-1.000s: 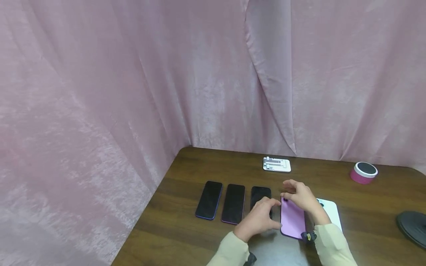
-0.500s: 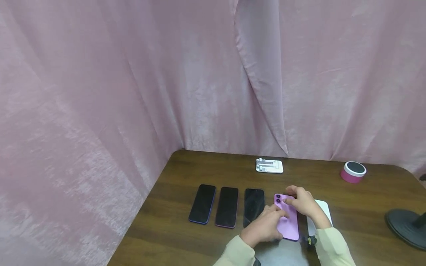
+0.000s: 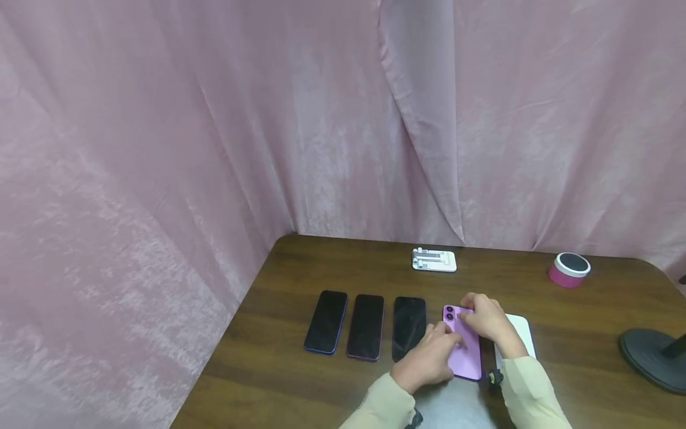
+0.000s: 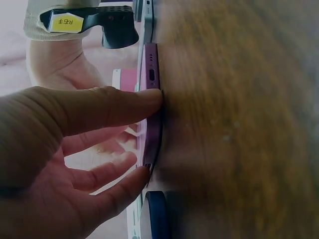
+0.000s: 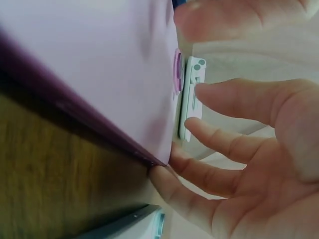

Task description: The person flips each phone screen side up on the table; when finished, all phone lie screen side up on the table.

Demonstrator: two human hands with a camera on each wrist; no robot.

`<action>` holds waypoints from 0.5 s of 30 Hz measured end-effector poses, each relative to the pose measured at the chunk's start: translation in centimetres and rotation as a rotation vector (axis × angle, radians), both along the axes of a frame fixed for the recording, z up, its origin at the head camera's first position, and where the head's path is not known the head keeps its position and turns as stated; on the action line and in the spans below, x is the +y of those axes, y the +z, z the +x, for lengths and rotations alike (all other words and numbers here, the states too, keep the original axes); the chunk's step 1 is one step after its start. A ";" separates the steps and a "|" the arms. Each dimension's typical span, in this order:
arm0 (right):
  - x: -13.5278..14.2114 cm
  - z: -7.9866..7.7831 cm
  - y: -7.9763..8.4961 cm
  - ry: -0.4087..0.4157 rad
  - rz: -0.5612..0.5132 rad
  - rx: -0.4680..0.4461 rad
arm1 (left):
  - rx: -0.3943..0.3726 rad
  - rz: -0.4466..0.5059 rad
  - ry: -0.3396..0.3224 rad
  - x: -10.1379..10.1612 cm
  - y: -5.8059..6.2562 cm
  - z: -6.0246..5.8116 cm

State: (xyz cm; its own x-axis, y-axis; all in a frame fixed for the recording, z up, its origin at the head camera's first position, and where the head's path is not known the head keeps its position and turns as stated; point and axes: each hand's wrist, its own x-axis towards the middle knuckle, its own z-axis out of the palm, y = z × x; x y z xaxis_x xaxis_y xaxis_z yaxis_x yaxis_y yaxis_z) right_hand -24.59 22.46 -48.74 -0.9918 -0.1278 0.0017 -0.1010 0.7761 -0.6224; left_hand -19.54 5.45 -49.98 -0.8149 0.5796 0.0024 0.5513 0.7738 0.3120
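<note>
A purple phone (image 3: 465, 357) lies camera side up on the table, its two lenses at the far left corner. My left hand (image 3: 429, 357) stands along its left side. In the left wrist view the thumb (image 4: 149, 98) touches the phone's edge near its charging port, and a fingertip meets the same side farther along. My right hand (image 3: 486, 319) reaches over the far right corner. Two of its fingertips (image 5: 162, 174) touch that corner in the right wrist view, while the other fingers are spread and relaxed. A black-screened phone (image 3: 409, 322) lies just left of my left hand.
Two more dark-screened phones (image 3: 326, 322) lie farther left. A white phone (image 3: 521, 329) is partly under my right forearm. Behind are a folded white stand (image 3: 434, 261) and a pink round container (image 3: 569, 271) with a dark top. A black round base (image 3: 651, 360) stands at the right.
My left hand has moved right, its fingers now overlapping the purple phone. My right fingers have settled at the phone's far right corner. The head view has shifted slightly.
</note>
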 end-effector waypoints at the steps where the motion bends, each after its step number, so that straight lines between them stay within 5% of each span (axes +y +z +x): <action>1: 0.1 0.0 0.1 -0.003 0.010 0.004 | -0.007 0.001 0.012 0.1 0.0 0.0; 15: 1.4 0.1 0.5 -0.034 -0.076 -0.002 | -0.047 0.001 0.058 0.4 0.1 -0.1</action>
State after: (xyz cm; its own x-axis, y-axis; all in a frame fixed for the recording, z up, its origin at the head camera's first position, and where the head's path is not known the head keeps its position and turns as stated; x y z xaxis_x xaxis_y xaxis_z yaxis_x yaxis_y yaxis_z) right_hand -24.51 23.84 -48.26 -0.9956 -0.0934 0.0077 -0.0737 0.7294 -0.6801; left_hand -19.60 5.87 -49.92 -0.8461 0.5319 -0.0359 0.4908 0.8035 0.3370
